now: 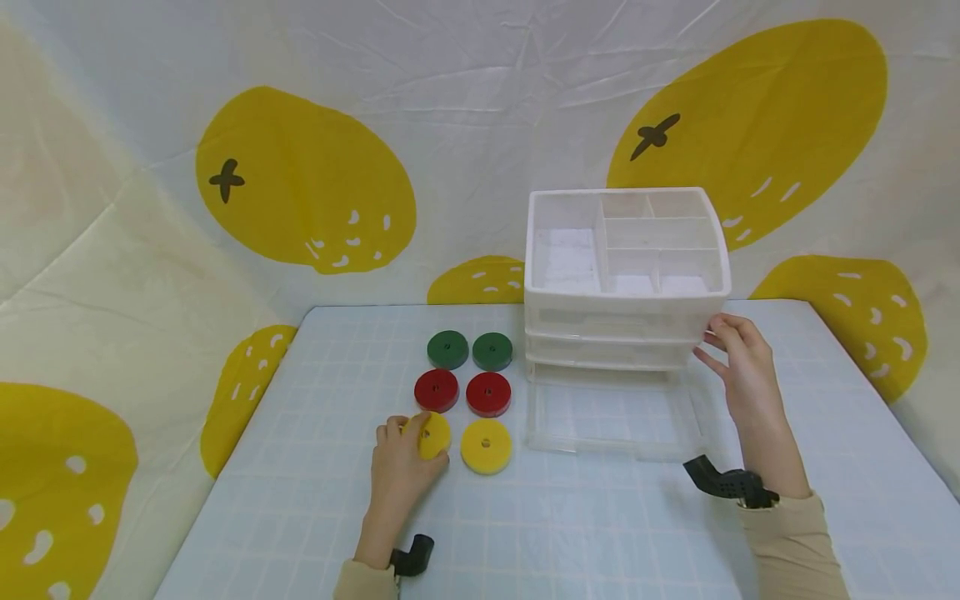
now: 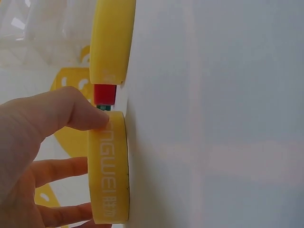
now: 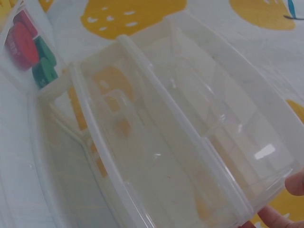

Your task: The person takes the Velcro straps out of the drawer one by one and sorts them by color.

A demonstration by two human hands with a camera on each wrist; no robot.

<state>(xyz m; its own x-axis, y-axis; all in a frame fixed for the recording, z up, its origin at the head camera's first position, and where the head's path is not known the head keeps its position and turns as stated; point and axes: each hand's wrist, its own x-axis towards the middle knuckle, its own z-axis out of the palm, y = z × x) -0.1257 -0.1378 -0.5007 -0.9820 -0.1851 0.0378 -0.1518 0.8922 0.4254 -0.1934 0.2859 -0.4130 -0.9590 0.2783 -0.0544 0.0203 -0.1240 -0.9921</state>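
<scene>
My left hand (image 1: 401, 467) pinches a yellow disc-shaped roll (image 2: 109, 171) between thumb and fingers, close over the table. White lettering runs along its rim. Beside it on the right lies a second yellow roll (image 1: 486, 447) with a small centre hole. Farther back are two red rolls (image 1: 489, 394) and two green rolls (image 1: 447, 350). A white drawer unit (image 1: 622, 321) stands to the right, its clear bottom drawer (image 1: 611, 446) pulled out and the two above closed. My right hand (image 1: 746, 367) has its fingertips at the unit's right side, fingers loosely extended.
The unit's top tray (image 1: 566, 258) is divided into several compartments. A pale checked cloth (image 1: 570, 533) covers the table. Behind it hangs a white curtain (image 1: 480, 150) with large yellow fruit prints. Each wrist wears a black camera mount (image 1: 731, 483).
</scene>
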